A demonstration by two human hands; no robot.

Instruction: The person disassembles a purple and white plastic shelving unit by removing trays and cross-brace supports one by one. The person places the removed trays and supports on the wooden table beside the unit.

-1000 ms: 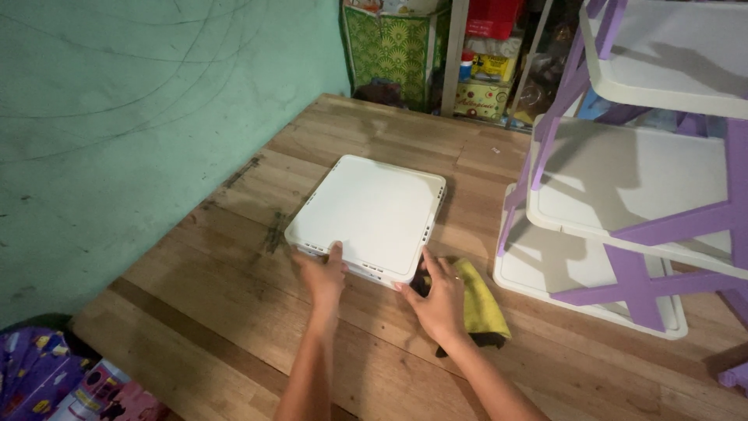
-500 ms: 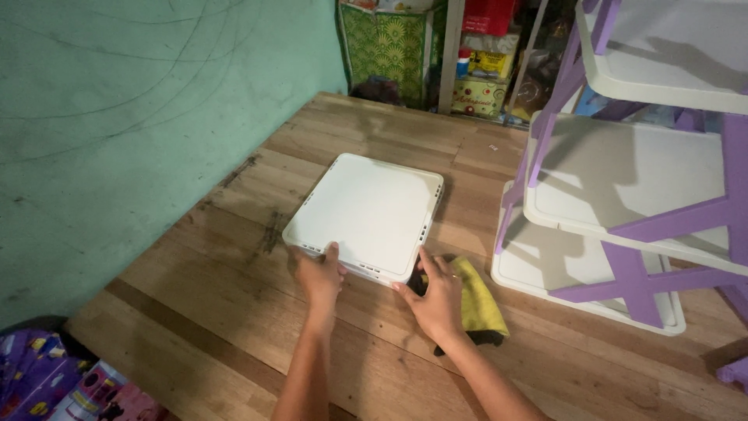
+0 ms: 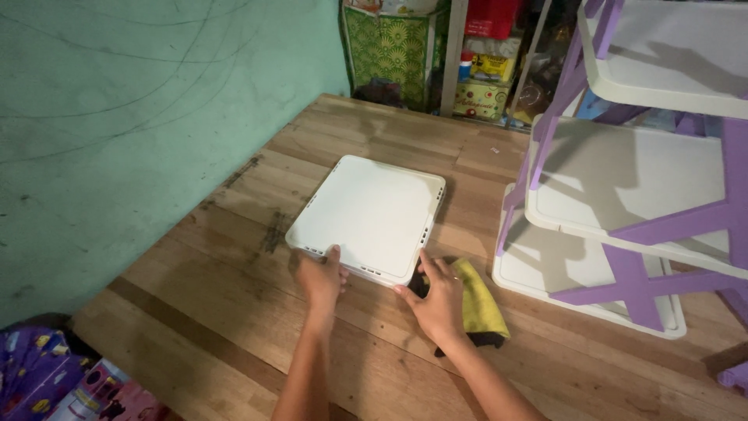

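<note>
Hands (image 3: pixel 321 279) gripping white tray (image 3: pixel 368 214) near edge

Green wall (image 3: pixel 140 117), wooden floor (image 3: pixel 234 312)

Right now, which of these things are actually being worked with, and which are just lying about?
In hand:
- white square tray, lying flat on the wooden table
- left hand on its near edge
- right hand at its near corner

Lying about:
- yellow cloth
- white and purple shelf rack
- green patterned bag
</note>
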